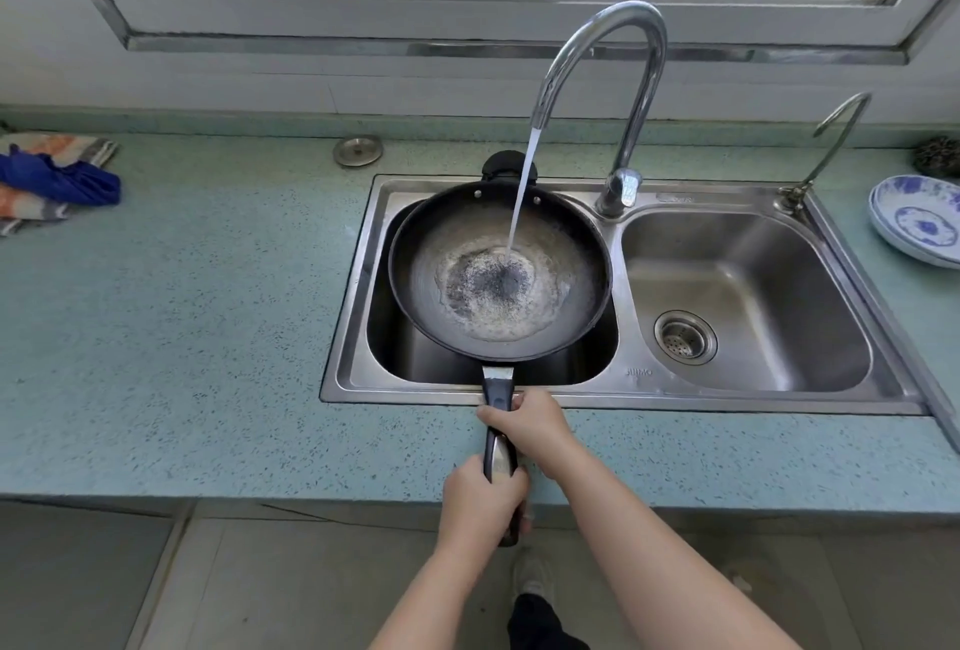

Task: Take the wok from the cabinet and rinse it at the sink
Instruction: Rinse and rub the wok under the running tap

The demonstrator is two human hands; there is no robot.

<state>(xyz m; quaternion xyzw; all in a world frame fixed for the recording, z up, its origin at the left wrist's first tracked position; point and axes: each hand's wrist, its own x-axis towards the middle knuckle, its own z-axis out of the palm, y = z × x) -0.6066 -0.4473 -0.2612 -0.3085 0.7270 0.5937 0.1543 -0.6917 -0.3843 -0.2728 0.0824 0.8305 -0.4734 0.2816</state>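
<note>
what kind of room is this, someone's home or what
Most likely a home kitchen: a stainless steel double-basin sink is set in a speckled blue-green countertop under a window. A curved chrome tap runs water into a black long-handled wok, and blue-and-white patterned plates are stacked nearby.

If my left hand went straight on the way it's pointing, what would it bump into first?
Likely your right hand, gripping the dark handle of the round black wok just ahead.

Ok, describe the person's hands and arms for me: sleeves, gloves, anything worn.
Both are bare. The left hand and right hand wear no gloves, and no ring, watch or bracelet shows. The left forearm and right forearm carry no sleeve up to the frame's edge.
</note>
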